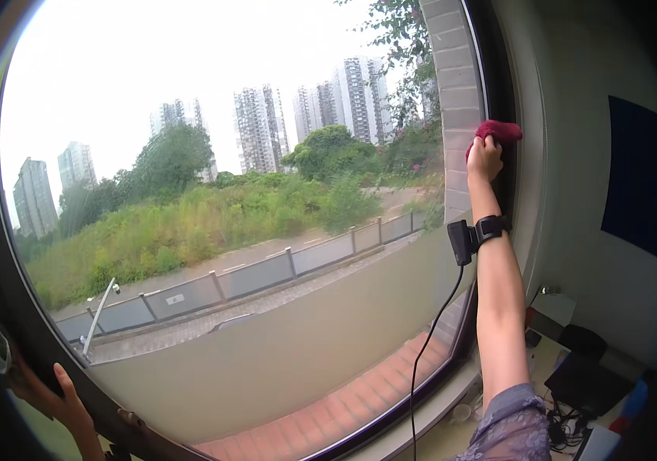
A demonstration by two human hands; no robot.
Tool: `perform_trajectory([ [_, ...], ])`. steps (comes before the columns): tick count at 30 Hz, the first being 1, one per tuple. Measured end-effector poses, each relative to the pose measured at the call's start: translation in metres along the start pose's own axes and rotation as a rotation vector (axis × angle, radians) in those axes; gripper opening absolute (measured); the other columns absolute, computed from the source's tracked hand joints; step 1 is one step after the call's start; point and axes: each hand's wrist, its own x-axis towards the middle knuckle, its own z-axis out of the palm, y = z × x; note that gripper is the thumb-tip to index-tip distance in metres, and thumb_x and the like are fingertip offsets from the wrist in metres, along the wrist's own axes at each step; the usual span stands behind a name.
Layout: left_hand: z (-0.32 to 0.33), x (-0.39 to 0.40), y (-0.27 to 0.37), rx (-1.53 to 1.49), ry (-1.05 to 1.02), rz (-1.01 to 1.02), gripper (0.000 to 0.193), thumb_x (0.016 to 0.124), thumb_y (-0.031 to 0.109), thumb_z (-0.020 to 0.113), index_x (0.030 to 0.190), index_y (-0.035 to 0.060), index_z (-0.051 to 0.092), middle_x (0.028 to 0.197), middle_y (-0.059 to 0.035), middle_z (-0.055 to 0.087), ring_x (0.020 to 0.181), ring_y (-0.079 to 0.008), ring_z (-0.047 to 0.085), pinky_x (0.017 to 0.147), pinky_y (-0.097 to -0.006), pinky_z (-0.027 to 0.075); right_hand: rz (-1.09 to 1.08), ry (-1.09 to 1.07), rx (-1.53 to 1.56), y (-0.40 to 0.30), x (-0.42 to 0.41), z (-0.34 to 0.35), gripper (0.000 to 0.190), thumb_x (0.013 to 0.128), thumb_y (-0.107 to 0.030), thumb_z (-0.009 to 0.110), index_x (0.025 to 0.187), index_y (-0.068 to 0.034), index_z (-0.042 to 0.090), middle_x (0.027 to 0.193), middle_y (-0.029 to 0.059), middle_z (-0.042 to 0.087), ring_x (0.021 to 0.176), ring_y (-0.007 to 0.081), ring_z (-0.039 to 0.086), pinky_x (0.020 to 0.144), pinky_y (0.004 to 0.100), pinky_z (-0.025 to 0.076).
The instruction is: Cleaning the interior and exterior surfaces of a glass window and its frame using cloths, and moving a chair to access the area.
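My right hand (485, 158) grips a bunched dark red cloth (501, 131). It presses the cloth against the right side of the dark window frame (500, 63), at the edge of the glass pane (305, 242). A black device on a strap (462, 242) sits on my right wrist, and a cable hangs from it. At the lower left, my left hand (54, 392) is beside the left part of the frame, thumb apart. Close to its fingertips is a pale greyish item (1, 346), possibly a cloth. Shadow hides whether the fingers hold it.
A window handle (131, 419) sticks out from the lower frame. Below right, a desk carries a dark monitor or laptop (588, 383), tangled cables (562, 423) and a clear cup (461, 413). A dark blue panel (639, 178) hangs on the wall. Outside lies a red-tiled ledge (328, 412).
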Motion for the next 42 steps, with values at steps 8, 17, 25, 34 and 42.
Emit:
perform_trajectory([
  [8,-0.012,0.014,-0.001,-0.026,-0.056,0.037,0.061,0.084,0.031,0.055,0.136,0.0054,0.036,0.133,-0.0235,0.030,0.123,-0.0356,0.031,0.102,-0.0434,0.025,-0.872,-0.182,0.909,-0.281,-0.320,-0.211,0.023,0.074,-0.016,0.059,0.096,-0.011,0.063,0.130,0.0147,0.046,0.110,0.0360,0.043,0.076,0.0383,0.037],
  [17,-0.006,0.010,-0.007,-0.007,0.005,0.037,0.061,0.085,0.035,0.058,0.136,0.0089,0.038,0.132,-0.0250,0.030,0.123,-0.0390,0.031,0.101,-0.0461,0.027,-1.043,-0.267,0.919,-0.226,-0.329,-0.213,0.024,0.079,-0.018,0.053,0.101,-0.016,0.064,0.133,0.0132,0.045,0.119,0.0329,0.042,0.080,0.0387,0.034],
  [25,-0.005,0.009,-0.006,-0.029,0.035,0.019,0.057,0.086,0.031,0.055,0.136,0.0091,0.039,0.132,-0.0234,0.029,0.122,-0.0357,0.029,0.103,-0.0436,0.023,-0.424,0.066,0.094,0.046,-0.116,-0.063,0.030,0.087,-0.022,0.049,0.113,-0.011,0.057,0.126,0.0156,0.050,0.106,0.0377,0.050,0.079,0.0530,0.043],
  [34,-0.005,0.014,0.005,0.017,0.066,0.082,0.057,0.086,0.033,0.054,0.136,0.0101,0.039,0.131,-0.0240,0.033,0.123,-0.0356,0.028,0.102,-0.0435,0.024,-0.301,-0.028,0.292,-0.037,-0.192,-0.100,0.023,0.084,-0.017,0.053,0.103,-0.005,0.058,0.116,0.0203,0.053,0.093,0.0398,0.048,0.081,0.0484,0.039],
  [42,-0.008,0.019,0.016,-0.050,0.018,0.083,0.057,0.087,0.036,0.053,0.136,0.0108,0.039,0.130,-0.0238,0.033,0.121,-0.0355,0.030,0.101,-0.0436,0.024,-0.916,-0.524,1.025,-0.251,-0.486,-0.290,0.023,0.081,-0.019,0.048,0.097,-0.008,0.061,0.133,0.0143,0.045,0.121,0.0242,0.042,0.087,0.0328,0.032],
])
